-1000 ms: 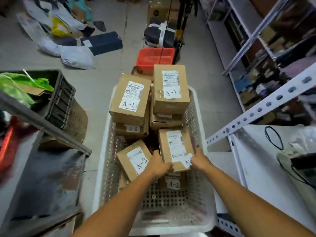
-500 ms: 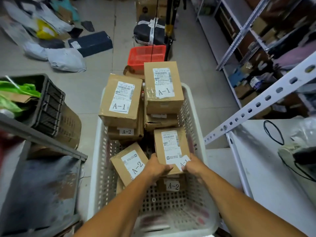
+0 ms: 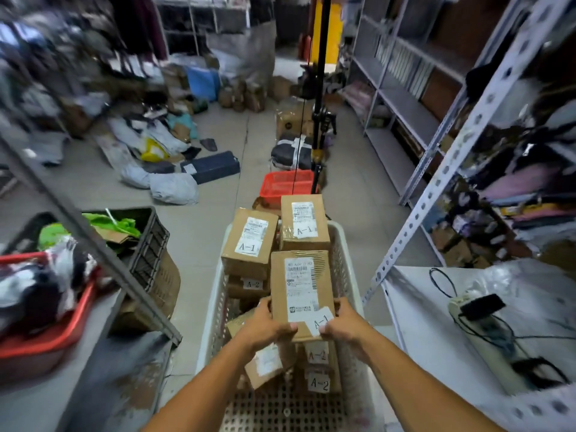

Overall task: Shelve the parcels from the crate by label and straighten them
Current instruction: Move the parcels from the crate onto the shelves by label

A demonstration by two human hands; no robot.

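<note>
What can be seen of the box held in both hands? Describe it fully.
The held box is a brown cardboard parcel, taped along its far edge, lying flat with its top up. A white shipping label with a barcode covers most of the top; a small, skewed white sticker at the near right corner reads A-1. The left hand and right hand grip its near corners, raising it above the white crate.

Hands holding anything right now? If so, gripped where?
Yes. Both hands hold one A-1 parcel above the white crate. The left hand grips its near left corner, the right hand its near right corner, by the A-1 label.
</note>
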